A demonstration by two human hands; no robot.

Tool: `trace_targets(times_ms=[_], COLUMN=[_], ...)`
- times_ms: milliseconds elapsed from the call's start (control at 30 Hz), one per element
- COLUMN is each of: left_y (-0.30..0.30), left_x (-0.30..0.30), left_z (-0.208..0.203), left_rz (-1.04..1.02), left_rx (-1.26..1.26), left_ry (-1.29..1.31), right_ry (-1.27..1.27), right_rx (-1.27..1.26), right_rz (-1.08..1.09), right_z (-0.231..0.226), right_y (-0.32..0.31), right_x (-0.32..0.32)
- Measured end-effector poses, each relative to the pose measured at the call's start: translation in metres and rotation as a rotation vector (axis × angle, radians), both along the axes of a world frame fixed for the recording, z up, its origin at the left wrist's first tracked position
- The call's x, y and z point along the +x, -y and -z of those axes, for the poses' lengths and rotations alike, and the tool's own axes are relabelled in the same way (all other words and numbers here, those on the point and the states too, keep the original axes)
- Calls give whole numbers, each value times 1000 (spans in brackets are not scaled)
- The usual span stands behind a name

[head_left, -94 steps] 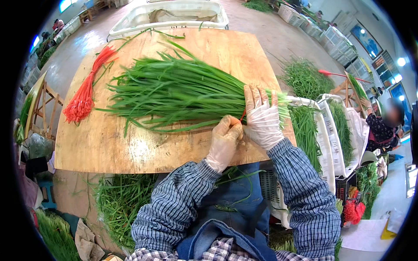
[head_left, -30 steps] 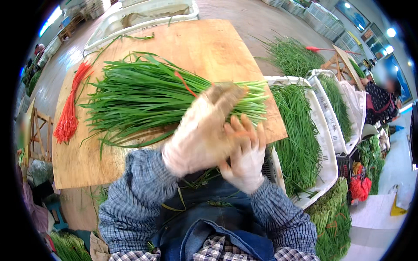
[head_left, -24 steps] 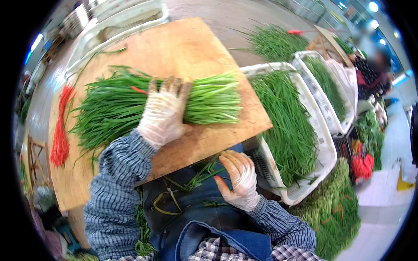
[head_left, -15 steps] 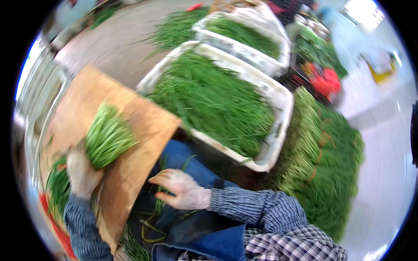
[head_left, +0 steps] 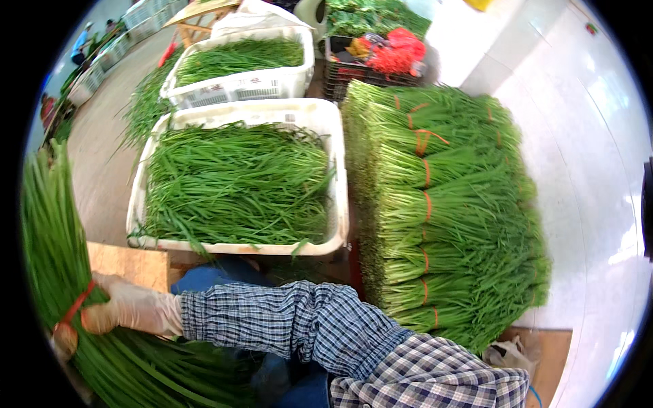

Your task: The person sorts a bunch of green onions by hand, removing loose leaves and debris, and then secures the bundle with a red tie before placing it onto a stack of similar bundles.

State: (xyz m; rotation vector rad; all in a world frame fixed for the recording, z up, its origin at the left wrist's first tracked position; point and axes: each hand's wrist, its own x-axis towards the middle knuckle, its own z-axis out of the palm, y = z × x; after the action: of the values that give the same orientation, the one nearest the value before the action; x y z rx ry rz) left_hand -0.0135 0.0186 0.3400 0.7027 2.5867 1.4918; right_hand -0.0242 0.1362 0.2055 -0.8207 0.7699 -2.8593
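A tied bunch of garlic chives [head_left: 51, 224] hangs at the far left, a red band round its middle. My right hand [head_left: 136, 306], in a thin whitish glove, is closed on the bunch beside the band. At the picture's left rim, a small part of my left hand [head_left: 66, 342] shows, pressed on the bunch just below the band. Most of that hand is hidden by leaves and the dark rim. Long green leaves spread down across my lap. Behind my right hand lies the wooden board [head_left: 126, 262], only its corner visible.
A white crate [head_left: 340, 204] of loose chives stands ahead, a second white crate [head_left: 238, 90] behind it. To the right, tied bunches [head_left: 449, 224] are stacked in a long pile. A black crate [head_left: 347, 85] holds red plastic bags. People [head_left: 80, 46] are far off left.
The view has swung right. My right hand has gone from empty above my lap to gripping the banded chives. The pale-stemmed bunch on the board is out of sight, and the left hand is mostly hidden.
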Motion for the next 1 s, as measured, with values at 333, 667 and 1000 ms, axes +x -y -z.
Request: trace_targets(times_ms=[333,667,1000], left_y=[-78,-77,-61], left_x=[-31,9,-6], left_z=[78,137,287], left_rz=[185,508,697], left_rx=[198,87,-429], left_ry=[370,626,545], right_ry=[250,429,345], right_rx=[-292,171,1266], right_rz=[166,669,1909], right_z=[22,24,-136], right_y=[-91,-169,-289], right_x=[36,118,328])
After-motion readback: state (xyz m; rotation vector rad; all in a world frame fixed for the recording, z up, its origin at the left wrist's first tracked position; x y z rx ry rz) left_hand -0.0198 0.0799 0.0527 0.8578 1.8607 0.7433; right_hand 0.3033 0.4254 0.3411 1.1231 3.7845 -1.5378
